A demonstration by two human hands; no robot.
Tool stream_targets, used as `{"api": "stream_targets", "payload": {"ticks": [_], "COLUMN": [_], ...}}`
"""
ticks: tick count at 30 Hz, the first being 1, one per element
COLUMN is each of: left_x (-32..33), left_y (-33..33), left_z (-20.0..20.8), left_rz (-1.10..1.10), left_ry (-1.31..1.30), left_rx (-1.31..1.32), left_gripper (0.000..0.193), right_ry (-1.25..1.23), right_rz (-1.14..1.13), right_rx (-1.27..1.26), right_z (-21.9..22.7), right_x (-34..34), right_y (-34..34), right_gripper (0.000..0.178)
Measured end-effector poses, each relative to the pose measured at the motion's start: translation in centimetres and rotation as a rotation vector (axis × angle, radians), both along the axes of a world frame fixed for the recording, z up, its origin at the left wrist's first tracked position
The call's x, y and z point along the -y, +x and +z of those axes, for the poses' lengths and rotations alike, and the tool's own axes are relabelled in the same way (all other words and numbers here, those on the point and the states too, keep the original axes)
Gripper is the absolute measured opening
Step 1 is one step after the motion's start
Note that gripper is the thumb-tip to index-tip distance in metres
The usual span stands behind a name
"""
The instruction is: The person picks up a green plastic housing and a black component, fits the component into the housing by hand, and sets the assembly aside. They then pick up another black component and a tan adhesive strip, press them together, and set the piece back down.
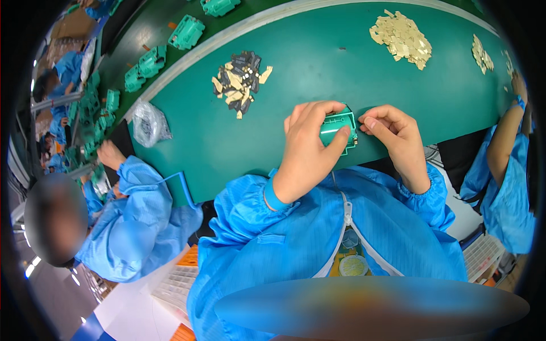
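My left hand (307, 139) is wrapped round a green plastic housing (334, 129) with a shiny curved face, its thumb pressed on the front. The housing is held over the green tabletop, close to my body. Just to its right, my right hand (395, 133) has thumb and fingertips pinched together near the housing's right edge. Whatever sits in that pinch, if anything, is too small to make out. A wristband (274, 196) circles my left wrist.
On the green table (284, 57) lie a pile of black and cream pieces (242, 79), a heap of cream pieces (401, 37) and a clear plastic bag (150, 124). Beyond the pale rim, green housings (186, 32) stand in a row. Co-workers' arms (503, 142) reach in on both sides.
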State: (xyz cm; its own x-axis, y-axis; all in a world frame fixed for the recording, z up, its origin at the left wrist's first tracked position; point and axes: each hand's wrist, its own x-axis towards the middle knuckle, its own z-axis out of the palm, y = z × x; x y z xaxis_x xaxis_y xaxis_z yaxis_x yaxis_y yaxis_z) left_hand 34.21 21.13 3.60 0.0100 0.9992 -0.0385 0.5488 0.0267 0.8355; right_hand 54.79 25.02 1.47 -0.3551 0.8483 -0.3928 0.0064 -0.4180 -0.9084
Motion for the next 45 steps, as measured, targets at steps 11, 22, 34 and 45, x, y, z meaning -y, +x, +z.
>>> {"api": "stream_targets", "payload": {"ticks": [11,22,34,45], "left_x": [-0.1,-0.3,-0.1,-0.3], "left_y": [0.3,0.3,0.2,0.3], "left_z": [-0.6,-0.2,-0.4,-0.4], "left_rz": [0.013,-0.025,-0.046,-0.047], "left_ry": [-0.023,-0.041,-0.011,-0.007], "left_rx": [0.092,0.031,0.020,0.009], "left_gripper": [0.035,0.036,0.036,0.036], "right_ry": [-0.068,0.023,0.128,0.080], "right_rz": [0.185,0.199,0.186,0.244], "right_rx": [-0.039,0.054,0.148,0.146], "right_z": [1.1,1.5,1.8,1.9], "right_x": [-1.2,-1.1,-0.3,-1.3], "right_y": [0.2,-0.2,-0.5,-0.3], "right_gripper": [0.004,0.005,0.006,0.007]}}
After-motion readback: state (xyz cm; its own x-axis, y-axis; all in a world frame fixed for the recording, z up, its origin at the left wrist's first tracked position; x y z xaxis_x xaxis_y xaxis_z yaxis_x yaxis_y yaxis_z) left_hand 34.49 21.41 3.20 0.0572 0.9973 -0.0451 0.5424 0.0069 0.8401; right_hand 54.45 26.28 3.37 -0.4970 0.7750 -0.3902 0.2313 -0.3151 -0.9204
